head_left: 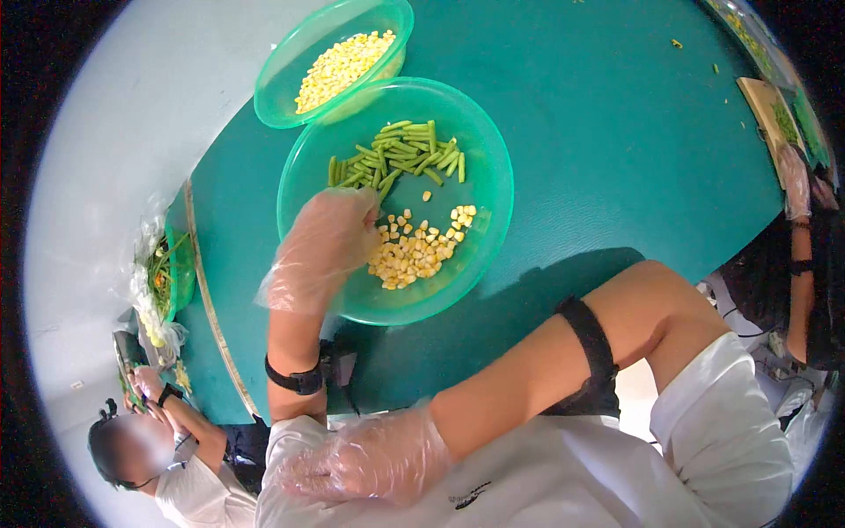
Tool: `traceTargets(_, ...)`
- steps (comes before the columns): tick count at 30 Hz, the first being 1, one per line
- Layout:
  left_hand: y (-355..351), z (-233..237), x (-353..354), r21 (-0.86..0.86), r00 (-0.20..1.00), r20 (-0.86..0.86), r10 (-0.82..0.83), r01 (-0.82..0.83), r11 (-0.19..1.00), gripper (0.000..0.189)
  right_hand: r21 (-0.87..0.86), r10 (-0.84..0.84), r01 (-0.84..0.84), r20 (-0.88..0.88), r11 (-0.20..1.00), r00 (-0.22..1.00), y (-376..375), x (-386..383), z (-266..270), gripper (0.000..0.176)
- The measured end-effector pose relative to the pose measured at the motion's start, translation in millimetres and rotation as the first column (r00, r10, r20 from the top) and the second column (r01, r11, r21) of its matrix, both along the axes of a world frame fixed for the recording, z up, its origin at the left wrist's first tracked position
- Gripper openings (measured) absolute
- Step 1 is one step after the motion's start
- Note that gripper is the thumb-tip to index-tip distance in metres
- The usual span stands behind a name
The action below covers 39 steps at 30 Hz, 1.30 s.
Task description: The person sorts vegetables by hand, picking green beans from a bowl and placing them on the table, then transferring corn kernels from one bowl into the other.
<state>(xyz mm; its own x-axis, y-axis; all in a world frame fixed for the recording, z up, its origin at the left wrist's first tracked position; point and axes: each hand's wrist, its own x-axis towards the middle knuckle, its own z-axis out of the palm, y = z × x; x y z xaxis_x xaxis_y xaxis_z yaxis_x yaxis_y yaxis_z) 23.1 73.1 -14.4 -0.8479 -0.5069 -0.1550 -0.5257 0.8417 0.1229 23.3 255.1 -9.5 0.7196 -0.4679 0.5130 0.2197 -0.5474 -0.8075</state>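
My left hand (326, 238), in a clear plastic glove, reaches over the left side of a green bowl (497, 176). Its fingers are curled and partly hidden, between cut green bean pieces (405, 148) and a pile of corn kernels (414, 257). One kernel (427, 196) lies apart between the two groups. My right hand (370, 462), also gloved, is drawn back across my body against my white shirt (563, 475), near the left sleeve. Its fingers are curled in, and whatever they hold cannot be made out.
A second green bowl (400, 31) of corn kernels (343, 69) touches the first at the back. A person (194, 475) works at lower left near a bowl of greens (180, 273). At right, another person's gloved hand (794, 180) is at a cutting board (764, 119). Scraps dot the green table (607, 132).
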Motion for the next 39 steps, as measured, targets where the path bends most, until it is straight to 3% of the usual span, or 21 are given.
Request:
traceTargets(3,0,-1,1,0.011,1.000,-0.027,-0.009,0.010,1.000,0.010,0.049,-0.112,0.109,0.077,0.993,0.991,1,16,-12,0.060)
traceTargets(5,-1,-1,3,0.011,0.999,-0.031,-0.013,0.014,1.000,0.010,0.065,-0.088,0.093,-0.073,0.994,0.993,-1,7,-8,0.063)
traceTargets(8,-3,-3,3,0.020,0.999,-0.023,-0.025,0.025,0.999,0.010,0.024,-0.244,0.246,0.256,0.969,0.935,-1,16,-14,0.045)
traceTargets(9,-4,-3,3,0.024,0.999,-0.017,-0.030,0.031,0.999,0.011,0.025,-0.252,0.255,0.277,0.967,0.927,-1,15,-12,0.043)
traceTargets(15,-6,16,-1,0.197,0.998,0.045,-0.041,0.031,0.980,0.012,-0.050,-0.181,0.183,0.032,0.982,0.983,-15,-2,4,0.033)
traceTargets(18,-12,27,1,0.393,0.998,-0.066,-0.016,0.041,0.919,0.011,-0.096,-0.167,0.154,-0.147,0.983,0.975,-27,-10,11,0.028)
traceTargets(20,-18,29,5,0.414,0.990,-0.142,0.011,0.049,0.909,0.012,-0.129,-0.193,0.167,-0.220,0.977,0.956,-33,-17,16,0.025)
traceTargets(24,-30,39,12,0.479,0.974,-0.198,0.113,-0.005,0.878,0.009,-0.187,-0.363,0.329,-0.193,0.926,0.911,-41,-52,33,0.017)
traceTargets(25,-33,38,13,0.477,0.953,-0.267,0.142,0.003,0.879,0.010,-0.150,-0.217,0.168,-0.429,0.974,0.877,-52,-73,58,0.018)
traceTargets(27,-38,32,14,0.478,0.895,-0.397,0.203,0.013,0.878,0.011,-0.234,-0.194,0.111,-0.373,0.966,0.907,-64,-110,65,0.019)
traceTargets(29,-43,35,15,0.452,0.893,-0.394,0.217,-0.017,0.892,0.009,-0.194,-0.229,0.153,-0.477,0.969,0.848,-72,-141,77,0.021)
traceTargets(30,-44,37,18,0.437,0.894,-0.388,0.225,-0.037,0.899,0.008,-0.245,-0.311,0.236,-0.333,0.940,0.890,-74,-158,62,0.023)
traceTargets(31,-46,37,20,0.468,0.885,-0.401,0.237,-0.025,0.883,0.008,-0.245,-0.327,0.230,-0.506,0.942,0.798,-78,-173,81,0.033)
traceTargets(34,-50,40,21,0.501,0.881,-0.415,0.227,0.014,0.865,0.009,-0.217,-0.381,0.316,-0.612,0.924,0.693,-73,-208,116,0.022)
traceTargets(39,-41,51,16,0.495,0.917,-0.356,0.179,0.022,0.869,0.012,-0.272,-0.436,0.343,-0.614,0.899,0.658,-43,-224,129,0.019)
